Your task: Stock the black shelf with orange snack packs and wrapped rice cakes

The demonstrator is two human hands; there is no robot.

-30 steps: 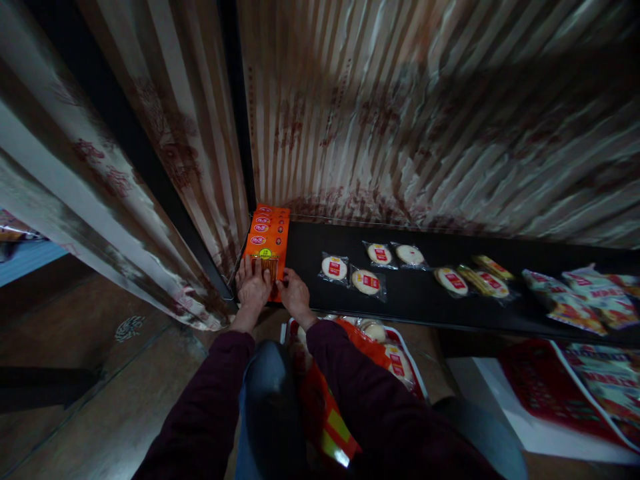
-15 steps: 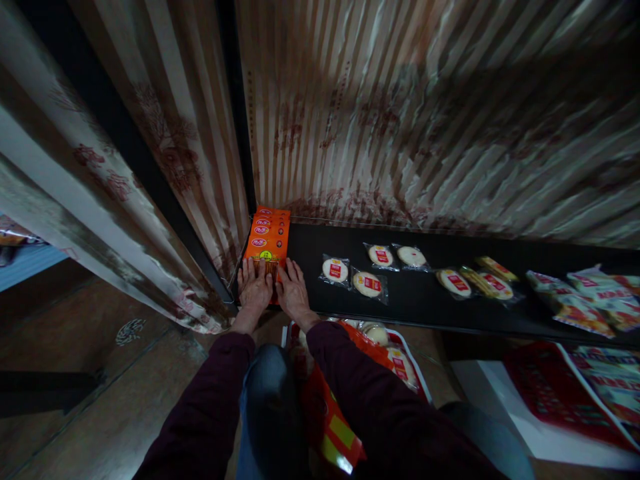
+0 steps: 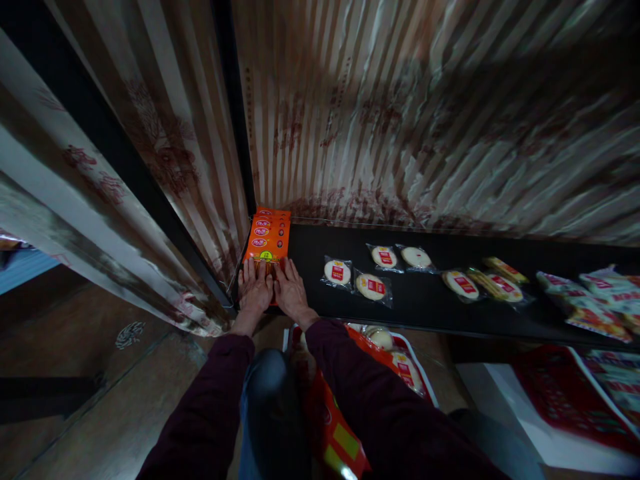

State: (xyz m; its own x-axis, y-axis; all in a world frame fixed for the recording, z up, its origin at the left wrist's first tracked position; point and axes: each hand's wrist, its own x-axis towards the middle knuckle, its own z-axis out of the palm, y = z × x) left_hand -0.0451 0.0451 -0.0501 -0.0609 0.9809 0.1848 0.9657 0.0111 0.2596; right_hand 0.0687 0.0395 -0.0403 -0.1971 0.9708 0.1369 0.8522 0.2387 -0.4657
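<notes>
A row of orange boxes lies at the left end of a low black shelf, against the corner post. My left hand rests flat on the nearest box with its fingers stretched out. Beside it, my right hand also lies flat on the same box, fingers spread. Both hands are open and touch side by side. The front part of that box is hidden under them.
Round cakes in clear wrappers lie along the shelf, with bagged snacks at the right end. Below the shelf an open red carton holds more wrapped cakes. A striped patterned wall backs the shelf. My knee is in front.
Both hands have slid forward onto the nearest orange box and flattened, coming together side by side. The right hand moved from the box's right edge onto its top.
</notes>
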